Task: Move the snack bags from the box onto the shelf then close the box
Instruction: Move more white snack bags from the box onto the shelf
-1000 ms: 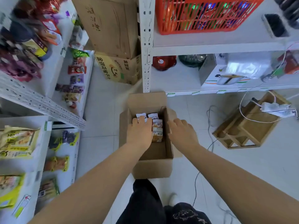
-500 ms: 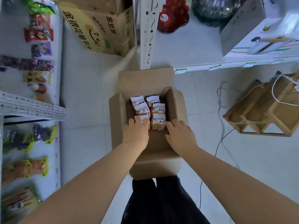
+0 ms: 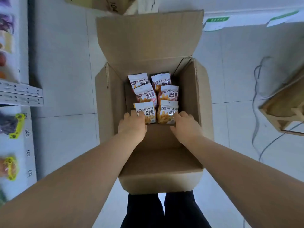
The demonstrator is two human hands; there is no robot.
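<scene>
An open cardboard box (image 3: 164, 170) stands on the floor right below me, its far flap (image 3: 148, 35) folded back. Several white and orange snack bags (image 3: 168, 94) lie in two rows at the far end of the box bottom. My left hand (image 3: 133, 125) is inside the box with its fingertips resting on the near left bag (image 3: 148, 112). My right hand (image 3: 185, 127) reaches in beside it, fingertips touching the near right bag (image 3: 166, 112). Neither hand plainly grips a bag. The shelf (image 3: 31, 142) with packed snacks runs along the left edge.
A white metal shelf rail (image 3: 21, 96) juts out at the left. A wooden crate (image 3: 283, 112) and loose cables (image 3: 258, 99) lie on the tiled floor to the right. Another cardboard box (image 3: 113, 4) stands behind the open one. My dark trouser legs (image 3: 161, 211) are below the box.
My head has dropped closer, so the box fills the view. Both hands have gone deeper into the box and now touch the two nearest bags.
</scene>
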